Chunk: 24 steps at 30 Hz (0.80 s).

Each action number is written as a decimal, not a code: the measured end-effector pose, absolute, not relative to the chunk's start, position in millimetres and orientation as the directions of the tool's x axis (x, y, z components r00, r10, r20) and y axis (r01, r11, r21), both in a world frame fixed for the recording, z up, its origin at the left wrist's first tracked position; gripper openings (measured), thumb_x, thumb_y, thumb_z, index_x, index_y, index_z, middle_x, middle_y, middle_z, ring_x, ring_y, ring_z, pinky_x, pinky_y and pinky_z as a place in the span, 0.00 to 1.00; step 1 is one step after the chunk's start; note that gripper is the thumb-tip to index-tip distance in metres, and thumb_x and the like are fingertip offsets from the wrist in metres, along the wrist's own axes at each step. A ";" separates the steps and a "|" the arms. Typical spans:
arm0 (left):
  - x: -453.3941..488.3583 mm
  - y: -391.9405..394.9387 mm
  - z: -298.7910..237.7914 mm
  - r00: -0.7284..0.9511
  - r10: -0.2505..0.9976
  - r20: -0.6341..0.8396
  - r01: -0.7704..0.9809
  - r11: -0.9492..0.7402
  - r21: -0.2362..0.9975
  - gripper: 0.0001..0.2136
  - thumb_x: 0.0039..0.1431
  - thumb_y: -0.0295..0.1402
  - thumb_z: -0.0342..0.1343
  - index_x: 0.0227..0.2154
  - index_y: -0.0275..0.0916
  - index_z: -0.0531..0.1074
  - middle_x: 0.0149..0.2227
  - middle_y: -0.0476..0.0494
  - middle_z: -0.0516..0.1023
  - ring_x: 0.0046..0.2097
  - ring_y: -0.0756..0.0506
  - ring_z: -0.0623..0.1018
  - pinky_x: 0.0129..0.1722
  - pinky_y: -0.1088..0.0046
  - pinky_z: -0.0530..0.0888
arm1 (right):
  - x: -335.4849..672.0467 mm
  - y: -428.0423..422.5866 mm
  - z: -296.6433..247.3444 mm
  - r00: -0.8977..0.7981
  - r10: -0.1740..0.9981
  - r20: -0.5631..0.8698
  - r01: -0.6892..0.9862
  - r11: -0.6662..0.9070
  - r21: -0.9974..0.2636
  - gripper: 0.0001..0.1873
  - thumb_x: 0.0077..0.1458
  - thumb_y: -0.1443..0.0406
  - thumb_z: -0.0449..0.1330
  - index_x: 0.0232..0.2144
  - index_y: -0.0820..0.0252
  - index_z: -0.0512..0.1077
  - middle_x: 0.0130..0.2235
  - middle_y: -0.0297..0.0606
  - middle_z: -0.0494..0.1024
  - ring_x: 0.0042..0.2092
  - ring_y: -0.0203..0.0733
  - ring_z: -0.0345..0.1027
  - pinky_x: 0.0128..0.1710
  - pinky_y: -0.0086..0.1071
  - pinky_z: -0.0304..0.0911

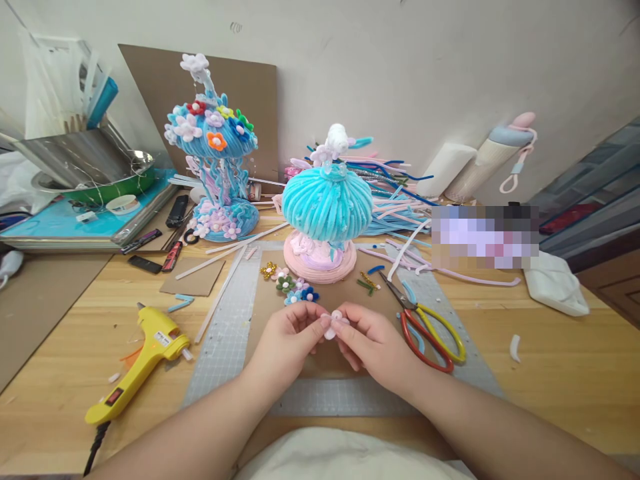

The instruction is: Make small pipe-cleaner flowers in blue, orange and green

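Between my fingertips is a small pale pink pipe-cleaner flower (330,332), held over the brown cardboard. My left hand (295,333) pinches its left petals, and my right hand (367,337) pinches the right side. Just beyond my left hand lies a cluster of finished pipe-cleaner flowers (286,283) in gold, green, lilac and blue. Behind them stands a turquoise pipe-cleaner jellyfish (327,203) on a round pink base (320,267). To the right of my right hand, scissors (425,327) with one red and one yellow handle lie on the grey cutting mat (465,380).
A yellow hot glue gun (150,353) lies at left, its cord running toward the front edge. A larger flowered jellyfish (213,140) stands at the back left. Loose pipe cleaners (395,207) are heaped behind. Green and gold scraps (369,283) lie near the scissor tips.
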<state>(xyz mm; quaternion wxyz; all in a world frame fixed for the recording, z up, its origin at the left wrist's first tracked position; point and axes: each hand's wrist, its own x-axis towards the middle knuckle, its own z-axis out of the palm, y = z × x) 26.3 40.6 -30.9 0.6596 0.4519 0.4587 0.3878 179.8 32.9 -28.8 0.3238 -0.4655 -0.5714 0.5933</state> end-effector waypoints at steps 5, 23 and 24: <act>26.0 41.5 -32.8 0.335 0.908 -0.250 -0.127 0.307 0.943 0.10 0.51 0.38 0.58 0.28 0.35 0.69 0.24 0.50 0.70 0.26 0.53 0.67 0.24 0.79 0.66 | 182.5 34.1 -30.5 -0.400 0.890 -0.218 0.095 -0.197 -0.976 0.15 0.59 0.57 0.51 0.25 0.61 0.62 0.16 0.24 0.60 0.15 0.26 0.52 0.15 0.21 0.47; 26.0 42.2 -27.7 0.318 0.922 -0.222 -0.295 0.319 0.901 0.11 0.51 0.37 0.59 0.34 0.36 0.70 0.29 0.46 0.74 0.31 0.50 0.72 0.31 0.75 0.70 | 183.6 39.7 -29.4 -0.375 0.907 -0.191 0.057 -0.183 -0.981 0.12 0.56 0.59 0.54 0.26 0.61 0.62 0.17 0.25 0.63 0.15 0.25 0.53 0.15 0.20 0.48; 25.8 42.5 -27.2 0.319 0.926 -0.202 -0.287 0.297 0.911 0.10 0.50 0.36 0.60 0.34 0.36 0.71 0.29 0.47 0.74 0.31 0.50 0.72 0.30 0.75 0.69 | 183.7 39.9 -29.2 -0.377 0.908 -0.184 0.057 -0.175 -0.983 0.12 0.56 0.58 0.54 0.26 0.61 0.62 0.17 0.25 0.64 0.15 0.25 0.53 0.15 0.20 0.48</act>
